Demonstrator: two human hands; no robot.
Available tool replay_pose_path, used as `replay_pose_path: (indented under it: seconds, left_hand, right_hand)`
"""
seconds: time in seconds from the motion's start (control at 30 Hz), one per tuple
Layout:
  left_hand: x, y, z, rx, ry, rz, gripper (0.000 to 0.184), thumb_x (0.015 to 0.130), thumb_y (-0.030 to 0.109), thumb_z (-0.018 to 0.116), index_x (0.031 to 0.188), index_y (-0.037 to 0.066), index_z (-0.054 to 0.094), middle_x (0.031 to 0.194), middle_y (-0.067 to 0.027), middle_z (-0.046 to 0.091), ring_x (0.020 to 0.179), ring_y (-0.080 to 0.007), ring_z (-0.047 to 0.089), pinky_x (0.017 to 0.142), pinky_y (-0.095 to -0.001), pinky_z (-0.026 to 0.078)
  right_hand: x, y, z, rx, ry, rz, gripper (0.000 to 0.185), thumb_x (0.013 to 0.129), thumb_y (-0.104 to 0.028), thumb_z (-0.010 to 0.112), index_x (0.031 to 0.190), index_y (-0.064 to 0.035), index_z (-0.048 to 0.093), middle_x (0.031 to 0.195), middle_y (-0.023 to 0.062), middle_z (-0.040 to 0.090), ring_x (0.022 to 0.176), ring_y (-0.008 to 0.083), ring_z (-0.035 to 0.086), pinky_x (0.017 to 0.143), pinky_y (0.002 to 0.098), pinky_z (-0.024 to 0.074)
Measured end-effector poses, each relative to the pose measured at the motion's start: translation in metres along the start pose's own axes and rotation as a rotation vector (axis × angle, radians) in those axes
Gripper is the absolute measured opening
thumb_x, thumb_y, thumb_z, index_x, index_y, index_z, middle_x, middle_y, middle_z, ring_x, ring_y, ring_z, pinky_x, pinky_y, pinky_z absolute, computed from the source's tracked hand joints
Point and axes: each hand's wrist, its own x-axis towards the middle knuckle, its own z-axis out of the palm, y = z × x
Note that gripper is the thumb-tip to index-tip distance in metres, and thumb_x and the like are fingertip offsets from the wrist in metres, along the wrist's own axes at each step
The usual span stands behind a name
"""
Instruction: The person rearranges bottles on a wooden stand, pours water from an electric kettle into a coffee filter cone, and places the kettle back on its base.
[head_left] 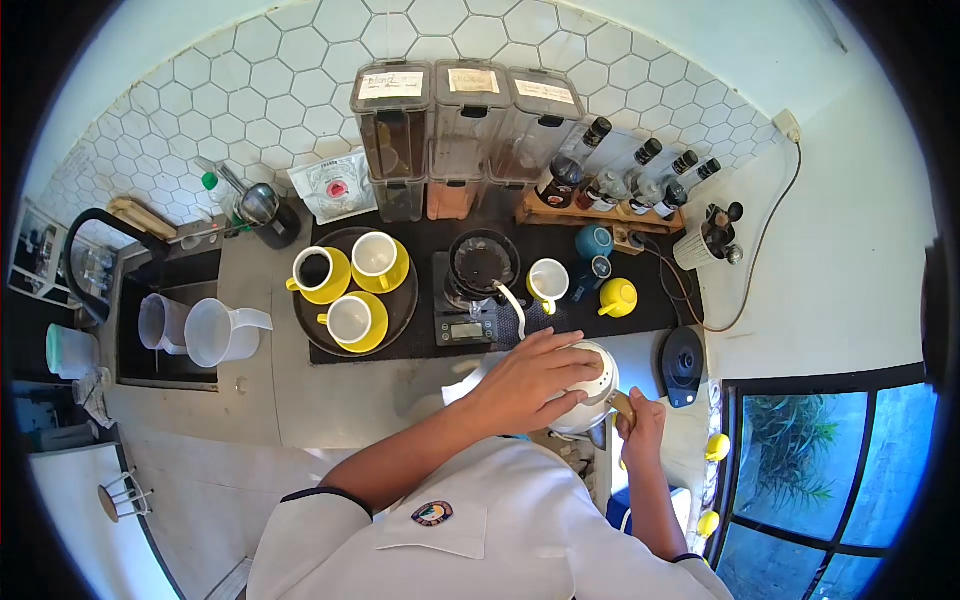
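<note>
My right hand is wrapped round the tan handle of a white gooseneck kettle. My left hand lies flat over the kettle's lid, fingers stretched out. The kettle's thin spout reaches up and left, its tip over the rim of a black dripper with dark contents. Under the dripper is a server, mostly hidden, on a black digital scale; the display is too small to read. Just right of the dripper stands a yellow and white cup.
Left of the scale, a round dark tray holds three yellow cups on saucers, one with dark liquid. Behind stand clear bins and bottles on a wooden rack. Plastic jugs are at the sink; a black kettle base lies right.
</note>
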Motion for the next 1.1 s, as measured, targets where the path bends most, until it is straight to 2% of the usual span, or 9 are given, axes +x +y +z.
replay_pose_path:
  seconds: [0.23, 0.6, 0.7, 1.1]
  left_hand:
    - [-0.001, 0.001, -0.001, -0.001, -0.001, 0.003, 0.034, 0.087, 0.019, 0.062, 0.12, 0.008, 0.059, 0.128, -0.0075, 0.057, 0.131, -0.033, 0.043, 0.107, -0.0528, 0.032]
    - [0.007, 0.01, -0.001, 0.008, 0.005, 0.067, 0.033, 0.087, 0.018, 0.062, 0.118, 0.008, 0.06, 0.13, -0.0065, 0.055, 0.131, -0.0333, 0.042, 0.106, -0.052, 0.033]
    - [0.008, 0.011, 0.0, 0.001, -0.01, 0.068, 0.036, 0.087, 0.018, 0.061, 0.121, 0.008, 0.059, 0.133, -0.0073, 0.053, 0.133, -0.0357, 0.04, 0.106, -0.0546, 0.032]
    - [0.007, 0.016, 0.001, 0.026, -0.027, 0.057, 0.038, 0.088, 0.019, 0.061, 0.124, 0.007, 0.057, 0.135, -0.007, 0.052, 0.134, -0.0364, 0.039, 0.105, -0.0544, 0.033]
  right_hand:
    - [0.001, 0.004, 0.0, 0.005, 0.004, -0.018, 0.034, 0.093, -0.026, 0.061, 0.065, -0.0119, 0.048, 0.053, 0.0008, 0.048, 0.04, 0.0082, 0.04, 0.037, 0.0221, 0.0249]
    - [-0.004, 0.002, 0.003, 0.091, -0.053, -0.091, 0.038, 0.094, -0.03, 0.055, 0.062, -0.0135, 0.043, 0.049, -0.0014, 0.038, 0.04, 0.0078, 0.035, 0.039, 0.0226, 0.0243]
    - [-0.002, 0.006, 0.006, 0.171, 0.015, -0.098, 0.045, 0.096, -0.028, 0.052, 0.055, -0.011, 0.049, 0.045, -0.001, 0.042, 0.036, 0.0081, 0.035, 0.036, 0.0233, 0.0233]
    - [-0.004, 0.012, 0.002, 0.233, -0.004, -0.067, 0.041, 0.096, -0.029, 0.054, 0.06, -0.0097, 0.053, 0.048, -0.0002, 0.045, 0.039, 0.0085, 0.037, 0.038, 0.0231, 0.0267]
